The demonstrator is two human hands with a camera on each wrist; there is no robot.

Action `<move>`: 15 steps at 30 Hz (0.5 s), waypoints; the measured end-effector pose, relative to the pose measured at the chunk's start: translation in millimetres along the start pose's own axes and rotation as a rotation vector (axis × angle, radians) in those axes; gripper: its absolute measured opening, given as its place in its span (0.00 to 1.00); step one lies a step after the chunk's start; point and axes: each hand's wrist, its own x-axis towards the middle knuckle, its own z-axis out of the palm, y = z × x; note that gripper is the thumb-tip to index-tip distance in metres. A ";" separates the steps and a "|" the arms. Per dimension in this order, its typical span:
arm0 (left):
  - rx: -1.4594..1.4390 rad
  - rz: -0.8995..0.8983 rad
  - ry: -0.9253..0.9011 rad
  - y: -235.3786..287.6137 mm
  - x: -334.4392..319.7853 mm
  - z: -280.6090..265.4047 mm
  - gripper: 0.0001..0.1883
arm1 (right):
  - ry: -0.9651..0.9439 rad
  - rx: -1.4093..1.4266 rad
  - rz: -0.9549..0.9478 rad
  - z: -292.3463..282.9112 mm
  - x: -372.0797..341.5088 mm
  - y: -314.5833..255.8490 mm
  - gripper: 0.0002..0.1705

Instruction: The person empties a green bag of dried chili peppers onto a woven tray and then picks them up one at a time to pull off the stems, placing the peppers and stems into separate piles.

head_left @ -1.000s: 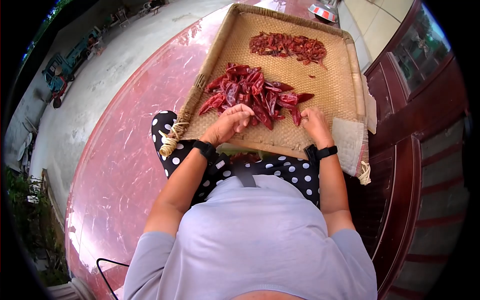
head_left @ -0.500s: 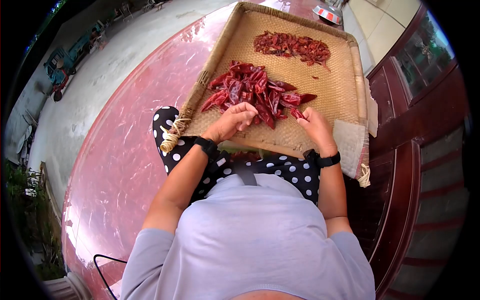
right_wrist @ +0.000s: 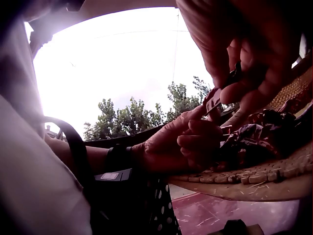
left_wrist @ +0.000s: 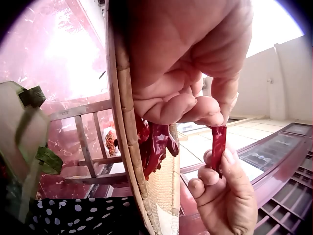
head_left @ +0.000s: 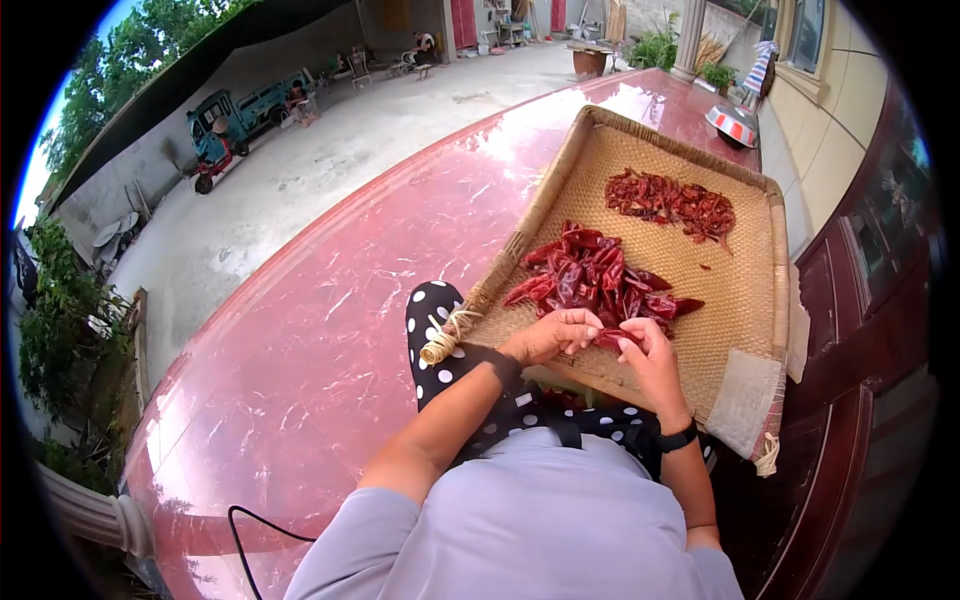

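Note:
Between the two hands is one dried red chili pepper (left_wrist: 218, 147), pinched at both ends. My left hand (head_left: 553, 336) holds one end between thumb and fingertips, its other fingers curled. The right hand (head_left: 652, 360) pinches the other end with thumb and forefinger, as the left wrist view shows from close up. Both hands are over the near edge of a woven bamboo tray (head_left: 708, 335). Just beyond them lies a heap of whole dried chilies (head_left: 585, 275). Farther back on the tray is a pile of smaller, cut chili pieces (head_left: 670, 203).
The tray rests over the person's lap in polka-dot trousers (head_left: 430, 305), beside a glossy red stone floor (head_left: 330, 350). A pale cloth patch (head_left: 745, 400) covers its near right corner. Dark red doors (head_left: 850, 420) stand close on the right. A red-and-white basin (head_left: 732, 127) is behind.
The right hand has lifted a chili from the heap's right side and brought it left to the left hand, which now pinches it too. The head view has tilted up and swung left.

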 end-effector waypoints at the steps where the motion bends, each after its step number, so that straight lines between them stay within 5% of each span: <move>1: -0.002 -0.001 0.001 1.2 -0.8 0.0 0.11 | 0.023 -0.011 0.006 2.2 -2.4 -6.8 0.11; 7: -0.231 0.194 0.101 -6.6 0.8 -7.2 0.12 | -0.254 -0.340 -0.132 22.5 -25.7 -14.2 0.09; 10: -0.203 0.134 0.132 -6.6 2.1 -5.7 0.12 | -0.407 -0.553 -0.242 25.6 -27.9 -7.1 0.08; 15: -0.160 0.077 0.153 -4.5 1.6 -4.2 0.10 | -0.391 -0.602 -0.297 28.2 -30.9 -7.2 0.07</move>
